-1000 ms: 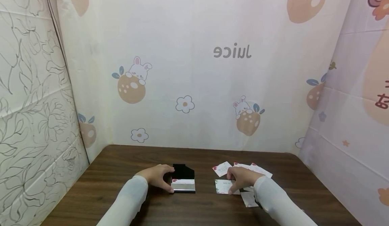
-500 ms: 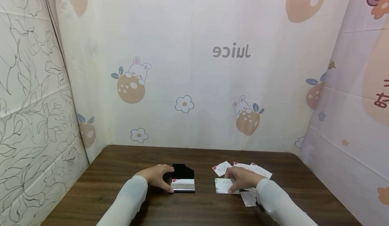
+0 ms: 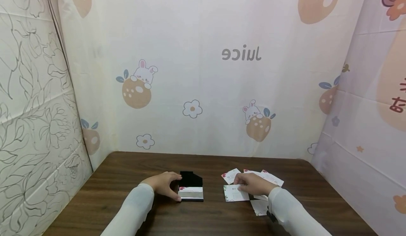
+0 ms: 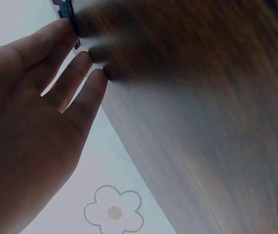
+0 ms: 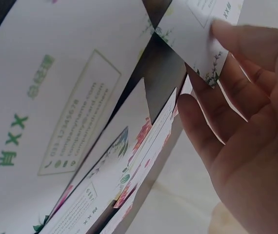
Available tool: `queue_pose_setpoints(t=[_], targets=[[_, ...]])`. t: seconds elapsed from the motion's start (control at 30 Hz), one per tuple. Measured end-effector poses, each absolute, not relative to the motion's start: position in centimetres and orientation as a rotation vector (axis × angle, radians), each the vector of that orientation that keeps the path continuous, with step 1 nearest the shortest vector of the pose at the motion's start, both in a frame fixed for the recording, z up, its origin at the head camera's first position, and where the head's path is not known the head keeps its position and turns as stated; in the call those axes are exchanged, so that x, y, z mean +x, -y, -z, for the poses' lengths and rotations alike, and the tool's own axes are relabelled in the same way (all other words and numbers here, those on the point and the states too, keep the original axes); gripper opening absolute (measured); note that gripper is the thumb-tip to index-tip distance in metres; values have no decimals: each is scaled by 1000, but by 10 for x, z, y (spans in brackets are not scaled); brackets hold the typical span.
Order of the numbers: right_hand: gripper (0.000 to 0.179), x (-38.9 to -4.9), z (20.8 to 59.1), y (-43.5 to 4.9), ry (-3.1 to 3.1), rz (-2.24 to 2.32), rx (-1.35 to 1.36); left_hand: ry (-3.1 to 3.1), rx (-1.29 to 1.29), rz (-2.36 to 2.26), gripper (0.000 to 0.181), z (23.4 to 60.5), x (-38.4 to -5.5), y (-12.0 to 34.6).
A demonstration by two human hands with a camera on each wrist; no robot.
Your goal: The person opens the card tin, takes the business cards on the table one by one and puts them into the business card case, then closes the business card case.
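In the head view a small card case (image 3: 191, 194) lies on the table, its black flap (image 3: 190, 178) folded back and silver front nearest me. Inside it shows the edge of a pink-flowered card (image 3: 191, 189). My left hand (image 3: 162, 184) holds the case by its left side, thumb at the near corner and forefinger farther back. Only a bit of the case's dark edge (image 4: 68, 17) shows in the left wrist view. My right hand (image 3: 255, 184) pinches a green-leaf business card (image 3: 234, 193), thumb on top and fingers beneath, seen also in the right wrist view.
Several other business cards lie loosely about the right hand: a pink-cornered one (image 3: 230, 176) behind, an overlapping one (image 3: 273, 178) at the far right, and a white one (image 3: 259, 207) nearer me. The wooden table (image 3: 203, 222) meets patterned curtains (image 3: 196, 133) at the back.
The right thumb and fingers have come together on the green-leaf card, and its far edge has moved slightly away from me. The left hand and the case stay put.
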State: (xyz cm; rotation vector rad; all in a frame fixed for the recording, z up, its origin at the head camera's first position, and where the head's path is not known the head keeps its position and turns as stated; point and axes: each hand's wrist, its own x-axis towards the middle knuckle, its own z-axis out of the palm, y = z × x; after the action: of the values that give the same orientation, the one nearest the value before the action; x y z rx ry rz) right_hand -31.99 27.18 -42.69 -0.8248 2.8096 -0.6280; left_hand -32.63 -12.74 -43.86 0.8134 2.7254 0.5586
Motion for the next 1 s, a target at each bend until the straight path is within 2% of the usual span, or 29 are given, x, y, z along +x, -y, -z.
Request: queue_pose_setpoints(t=[0.6, 1.0], targets=[[6, -316, 415, -272, -2771, 763, -842, -2739, 802, -566, 85, 441, -321, 126], [10, -327, 409, -246, -2821, 854, -893, -2738, 779, -559, 85, 439, -319, 124]])
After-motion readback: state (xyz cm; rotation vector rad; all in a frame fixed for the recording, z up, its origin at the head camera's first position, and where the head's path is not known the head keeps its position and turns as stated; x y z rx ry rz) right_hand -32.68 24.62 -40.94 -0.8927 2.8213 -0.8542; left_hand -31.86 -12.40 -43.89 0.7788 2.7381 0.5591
